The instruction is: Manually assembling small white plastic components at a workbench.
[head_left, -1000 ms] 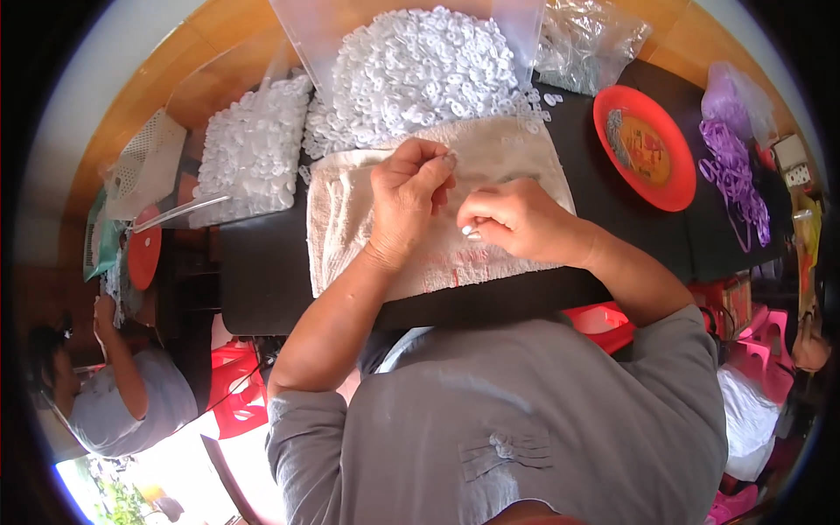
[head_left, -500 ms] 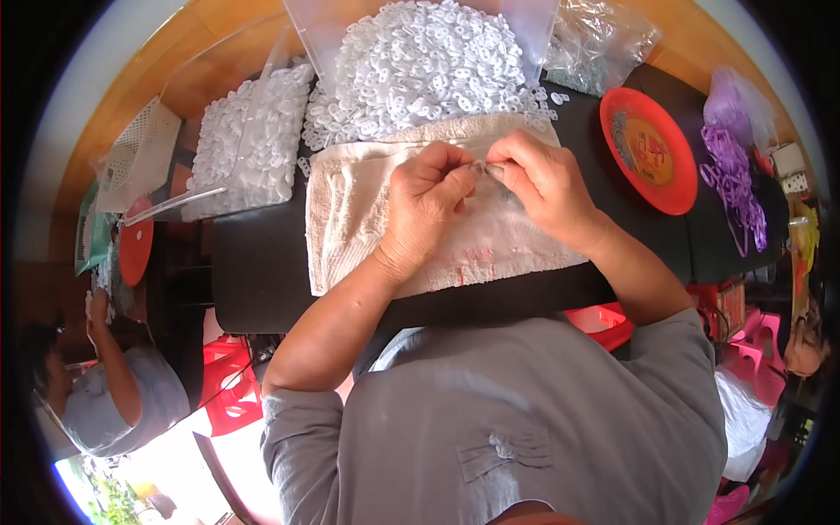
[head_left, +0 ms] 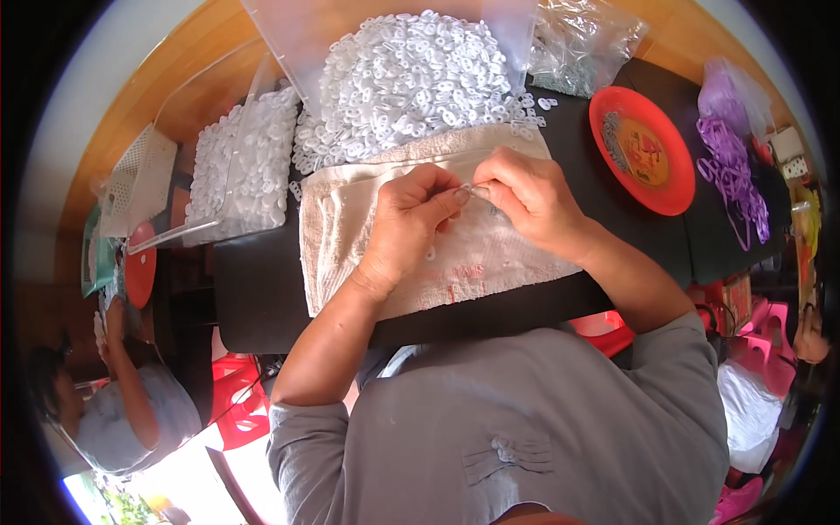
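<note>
Fingertips of both hands meet over a cream towel (head_left: 367, 254) spread at the near edge of a black worktop (head_left: 262, 289). The left hand (head_left: 407, 223) is curled shut, thumb and forefinger pinched on a tiny clear piece (head_left: 477, 188) that is too small to make out well. The right hand (head_left: 529, 197) closes on the same piece from the other side, its fingers bent down toward the towel. The piece sits just above the towel's far edge, between the two sets of fingertips.

Behind the towel, at the far edge of the worktop, a big heap of small white plastic rings (head_left: 420, 74) spills out of a clear bag; a few loose ones lie on the black surface at the towel's far right corner. A second clear tray of white rings (head_left: 241, 166) stands off the far left corner. To the right sit a red plate (head_left: 643, 149) and, beyond it, a tangle of purple bands (head_left: 731, 171). Another person (head_left: 122, 411) sits low at the left, well apart.

The likely trouble is the grip: the piece is small and clear, so a slip would probably drop it into the towel's pile or among the white rings, where it would be hard to find. A sleeve or wrist brushing the heap could also push more rings onto the towel.
</note>
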{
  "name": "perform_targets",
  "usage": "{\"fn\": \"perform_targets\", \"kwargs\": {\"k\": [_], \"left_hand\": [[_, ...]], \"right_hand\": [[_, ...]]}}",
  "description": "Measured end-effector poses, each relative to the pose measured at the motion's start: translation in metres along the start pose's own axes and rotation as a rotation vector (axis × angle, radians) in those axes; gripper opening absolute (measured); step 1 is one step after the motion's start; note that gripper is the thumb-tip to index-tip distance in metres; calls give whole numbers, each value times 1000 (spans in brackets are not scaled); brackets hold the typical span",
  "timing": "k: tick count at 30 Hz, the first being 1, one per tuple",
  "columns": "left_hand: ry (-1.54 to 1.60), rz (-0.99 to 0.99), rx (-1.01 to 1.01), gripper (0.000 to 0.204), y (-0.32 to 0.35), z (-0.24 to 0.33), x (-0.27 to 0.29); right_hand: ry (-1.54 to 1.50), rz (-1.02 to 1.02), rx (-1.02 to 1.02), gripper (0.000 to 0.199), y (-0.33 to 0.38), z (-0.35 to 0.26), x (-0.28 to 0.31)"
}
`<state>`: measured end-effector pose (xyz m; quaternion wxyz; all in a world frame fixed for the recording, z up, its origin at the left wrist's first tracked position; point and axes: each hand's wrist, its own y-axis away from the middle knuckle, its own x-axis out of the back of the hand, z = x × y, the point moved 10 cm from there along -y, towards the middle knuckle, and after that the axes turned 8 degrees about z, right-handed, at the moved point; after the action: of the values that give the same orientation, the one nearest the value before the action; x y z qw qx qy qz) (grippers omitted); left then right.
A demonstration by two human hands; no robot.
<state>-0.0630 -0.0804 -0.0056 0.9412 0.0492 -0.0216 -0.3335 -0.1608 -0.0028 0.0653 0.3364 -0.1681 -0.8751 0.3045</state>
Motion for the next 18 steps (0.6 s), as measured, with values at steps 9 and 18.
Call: {"fn": "perform_targets", "kwargs": {"k": [9, 18], "left_hand": [[41, 10, 36, 6, -1, -5, -2], [10, 42, 50, 5, 3, -4, 1]], "right_hand": [[-26, -32, -22, 12, 2, 8, -4], [-12, -46, -44, 13, 5, 10, -10]]}}
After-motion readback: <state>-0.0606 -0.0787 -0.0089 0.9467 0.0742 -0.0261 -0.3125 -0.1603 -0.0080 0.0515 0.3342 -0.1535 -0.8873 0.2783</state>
